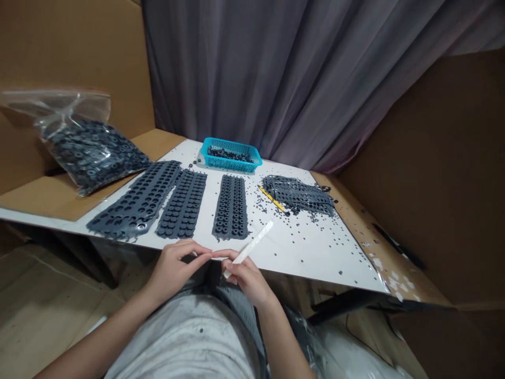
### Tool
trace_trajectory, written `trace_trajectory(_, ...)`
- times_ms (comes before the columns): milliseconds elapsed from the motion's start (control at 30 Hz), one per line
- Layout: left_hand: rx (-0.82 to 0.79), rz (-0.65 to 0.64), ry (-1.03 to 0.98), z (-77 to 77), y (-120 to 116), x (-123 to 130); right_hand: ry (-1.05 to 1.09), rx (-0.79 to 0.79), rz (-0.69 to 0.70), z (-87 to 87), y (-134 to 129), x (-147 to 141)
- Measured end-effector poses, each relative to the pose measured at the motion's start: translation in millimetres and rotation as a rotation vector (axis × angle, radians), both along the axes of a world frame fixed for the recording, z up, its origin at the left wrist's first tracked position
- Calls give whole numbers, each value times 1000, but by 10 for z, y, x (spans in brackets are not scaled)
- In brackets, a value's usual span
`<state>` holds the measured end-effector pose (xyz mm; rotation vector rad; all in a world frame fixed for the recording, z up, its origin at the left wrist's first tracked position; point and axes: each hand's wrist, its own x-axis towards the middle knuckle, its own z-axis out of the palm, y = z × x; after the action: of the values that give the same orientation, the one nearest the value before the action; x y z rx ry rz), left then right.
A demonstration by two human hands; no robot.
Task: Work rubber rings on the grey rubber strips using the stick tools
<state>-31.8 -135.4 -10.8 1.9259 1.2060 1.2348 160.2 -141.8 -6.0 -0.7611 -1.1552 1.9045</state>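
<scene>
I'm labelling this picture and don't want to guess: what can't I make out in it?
All in the head view:
White stick: gripped part, covered by the right hand.
Left hand: anything between its fingertips is too small to tell.
Blue basket: floor, hidden by black pieces.
Left forearm: cut off by the bottom edge.

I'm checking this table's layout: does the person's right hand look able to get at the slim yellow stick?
Probably yes: just small dark bits seem to lie on the white tabletop between the right hand and the slim yellow stick. The long white strip that hand holds may need putting down first.
</scene>
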Motion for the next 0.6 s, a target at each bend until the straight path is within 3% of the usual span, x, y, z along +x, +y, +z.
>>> trace_trajectory(133,-126,-13,9,9,26,81,-4,-58,-62,-9,-14,33)
trace_trajectory(333,-159,-24,-58,-21,59,205,34,-35,-122,-50,-8,96)
trace_trajectory(467,-182,-118,-124,11,69,340,2,-3,-167,-46,-24,165)
trace_trajectory(600,-373,-297,-234,58,29,526,-100,52,-229,0,-128,331)
